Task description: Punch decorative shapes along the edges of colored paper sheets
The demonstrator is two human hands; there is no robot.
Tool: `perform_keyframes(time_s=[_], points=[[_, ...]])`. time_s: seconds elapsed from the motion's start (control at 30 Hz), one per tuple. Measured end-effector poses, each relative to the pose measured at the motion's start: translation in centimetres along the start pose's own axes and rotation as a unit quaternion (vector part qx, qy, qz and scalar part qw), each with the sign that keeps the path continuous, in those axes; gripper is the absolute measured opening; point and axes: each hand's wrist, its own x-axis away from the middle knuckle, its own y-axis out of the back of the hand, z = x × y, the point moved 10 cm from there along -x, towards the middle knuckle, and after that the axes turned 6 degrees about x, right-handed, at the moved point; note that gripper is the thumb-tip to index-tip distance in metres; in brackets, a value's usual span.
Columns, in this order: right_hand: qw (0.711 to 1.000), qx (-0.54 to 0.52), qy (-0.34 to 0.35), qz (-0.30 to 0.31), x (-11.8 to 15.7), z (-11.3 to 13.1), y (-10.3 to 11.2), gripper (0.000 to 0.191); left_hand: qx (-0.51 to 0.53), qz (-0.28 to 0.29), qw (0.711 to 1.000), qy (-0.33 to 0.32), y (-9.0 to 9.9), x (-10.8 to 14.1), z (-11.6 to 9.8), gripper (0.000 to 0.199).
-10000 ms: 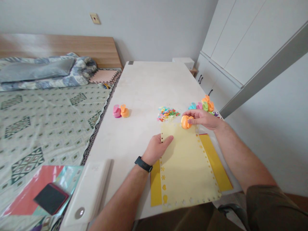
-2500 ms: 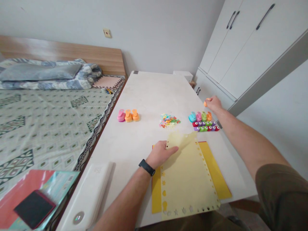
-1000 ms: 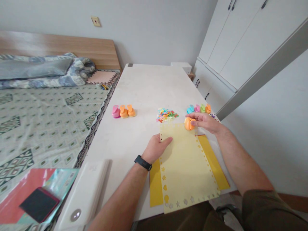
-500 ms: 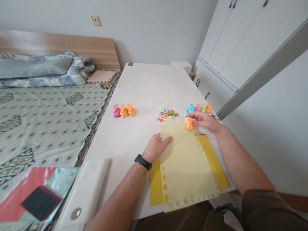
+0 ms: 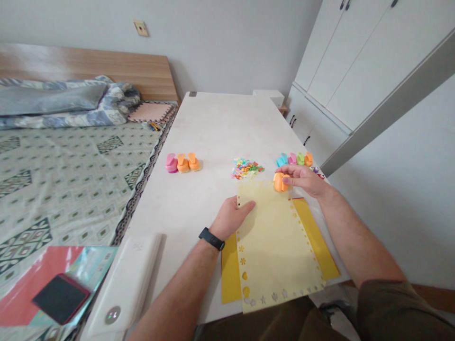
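A pale yellow sheet of paper (image 5: 275, 241) with small shapes punched along its edges lies over darker yellow paper (image 5: 316, 241). My left hand (image 5: 234, 215) grips the sheet's left edge, thumb on top and the other fingers hidden beneath. At the far right corner of the sheet, my right hand (image 5: 302, 180) is closed around an orange craft punch (image 5: 279, 182), which sits on the far edge. Just beyond the sheet is a heap of colourful punched paper shapes (image 5: 247, 168).
Pink and orange punches (image 5: 182, 163) stand in a row on the left of the white table (image 5: 227, 123). Several more punches (image 5: 300, 158) are behind my right hand. A long white device (image 5: 124, 284) and a dark phone-like object (image 5: 61, 298) lie at lower left, beside the bed.
Almost nothing differs. Both hands, the sheet and the orange punch keep practically the same places.
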Motion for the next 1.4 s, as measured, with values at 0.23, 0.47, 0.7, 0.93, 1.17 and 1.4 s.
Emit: perform_keyframes(time_s=[0.23, 0.47, 0.7, 0.93, 1.17, 1.4], points=[[1.0, 0.0, 0.0, -0.009, -0.03, -0.13, 0.09, 0.047, 0.006, -0.001, 1.0, 0.005, -0.05, 0.0, -0.06, 0.046], [1.0, 0.009, 0.003, -0.013, -0.01, 0.2, -0.09, 0.048, 0.001, -0.003, 1.0, 0.008, 0.01, 0.09, 0.0, 0.046], [1.0, 0.008, 0.002, -0.014, -0.08, 0.23, -0.35, 0.047, -0.005, -0.007, 1.0, 0.007, 0.06, 0.07, -0.09, 0.046], [1.0, 0.01, -0.003, -0.021, -0.17, 0.11, -0.4, 0.043, 0.001, 0.003, 1.0, 0.004, -0.12, 0.05, -0.09, 0.045], [0.999, 0.016, 0.001, -0.036, -0.19, 0.12, -0.16, 0.044, 0.018, -0.006, 1.0, 0.013, -0.09, 0.06, -0.15, 0.047], [0.998, 0.006, -0.002, -0.058, -0.5, -0.31, 0.17, 0.045, 0.012, 0.003, 1.0, 0.012, -0.25, 0.12, 0.01, 0.046]])
